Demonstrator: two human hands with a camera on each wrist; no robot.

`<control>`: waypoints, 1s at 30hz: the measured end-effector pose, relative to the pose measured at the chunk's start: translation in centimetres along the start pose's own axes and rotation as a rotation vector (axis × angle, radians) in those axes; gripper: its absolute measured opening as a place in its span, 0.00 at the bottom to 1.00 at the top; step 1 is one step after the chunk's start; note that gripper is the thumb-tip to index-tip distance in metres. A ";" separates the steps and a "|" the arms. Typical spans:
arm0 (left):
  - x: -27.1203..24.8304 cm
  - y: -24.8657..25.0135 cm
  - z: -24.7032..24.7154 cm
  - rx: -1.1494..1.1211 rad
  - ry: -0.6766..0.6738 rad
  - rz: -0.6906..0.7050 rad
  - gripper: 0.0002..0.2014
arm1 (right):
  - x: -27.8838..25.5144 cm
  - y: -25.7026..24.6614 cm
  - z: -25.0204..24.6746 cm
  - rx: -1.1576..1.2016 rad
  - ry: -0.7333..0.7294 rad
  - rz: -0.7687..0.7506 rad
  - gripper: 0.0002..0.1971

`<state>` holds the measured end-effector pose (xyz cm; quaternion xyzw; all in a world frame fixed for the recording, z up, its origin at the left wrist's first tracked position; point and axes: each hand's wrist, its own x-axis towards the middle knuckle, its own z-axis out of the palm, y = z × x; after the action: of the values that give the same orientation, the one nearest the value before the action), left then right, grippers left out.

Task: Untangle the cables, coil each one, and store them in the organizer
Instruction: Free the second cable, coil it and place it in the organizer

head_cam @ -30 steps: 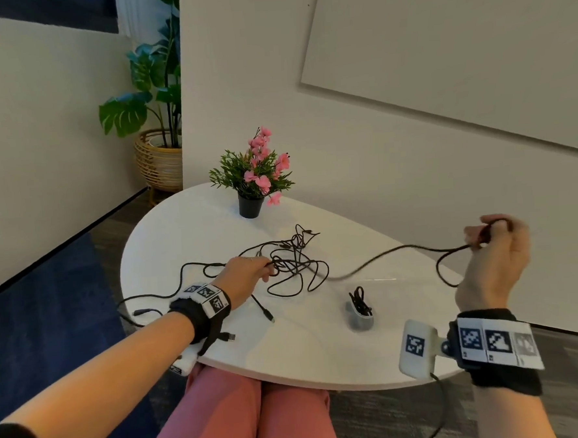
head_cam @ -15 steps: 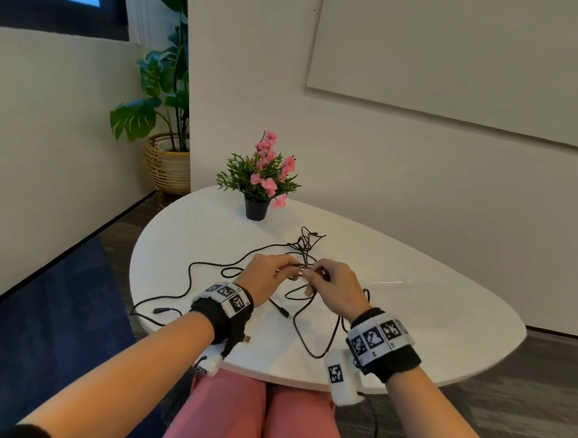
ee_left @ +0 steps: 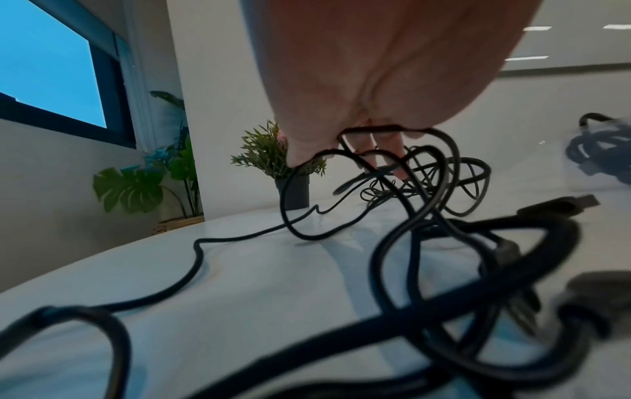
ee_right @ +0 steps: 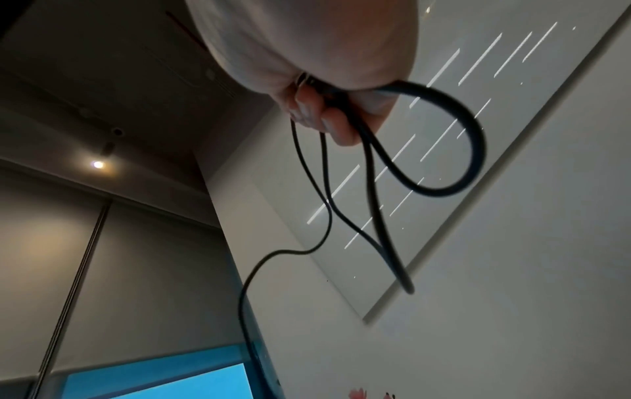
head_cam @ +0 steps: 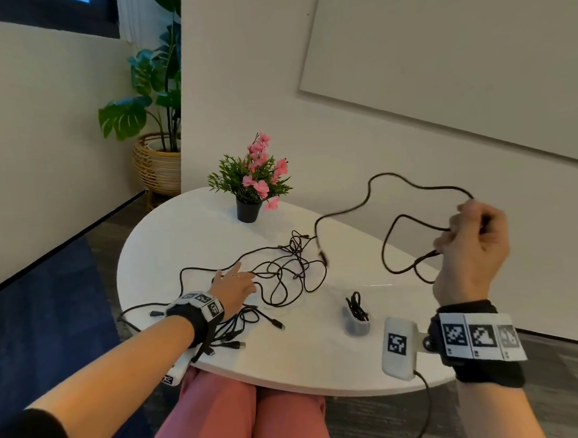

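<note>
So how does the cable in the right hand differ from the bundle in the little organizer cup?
The held cable hangs in loose, open loops in the air, gripped by the right hand; the bundle is coiled small and tight. The held cable's free end trails down toward the tangle under the left hand; the bundle sits apart, stored in the organizer. Both are thin and black.

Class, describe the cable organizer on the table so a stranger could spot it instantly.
Start at the white table. Near its front edge, right of the tangled cables, stands a small pale holder. Unlike the loose cables, it is a container with one coiled black cable inside.
</note>
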<state>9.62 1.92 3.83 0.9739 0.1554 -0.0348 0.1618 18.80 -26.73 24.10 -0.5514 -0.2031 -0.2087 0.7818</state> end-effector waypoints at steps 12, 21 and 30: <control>-3.0 4.0 -4.4 -0.079 0.373 0.205 0.19 | -2.6 1.9 0.7 -0.035 -0.213 0.157 0.08; -3.7 6.9 -3.7 -0.536 0.364 0.164 0.39 | -4.0 2.1 1.2 0.112 -0.314 0.283 0.08; -5.0 5.2 -5.5 -0.655 0.317 0.086 0.14 | -2.4 4.8 -0.2 0.173 -0.149 0.478 0.12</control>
<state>6.62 -2.36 11.23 0.8694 0.1405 0.1752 0.4402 19.50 -25.17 19.04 -0.5287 -0.1410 0.0410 0.8360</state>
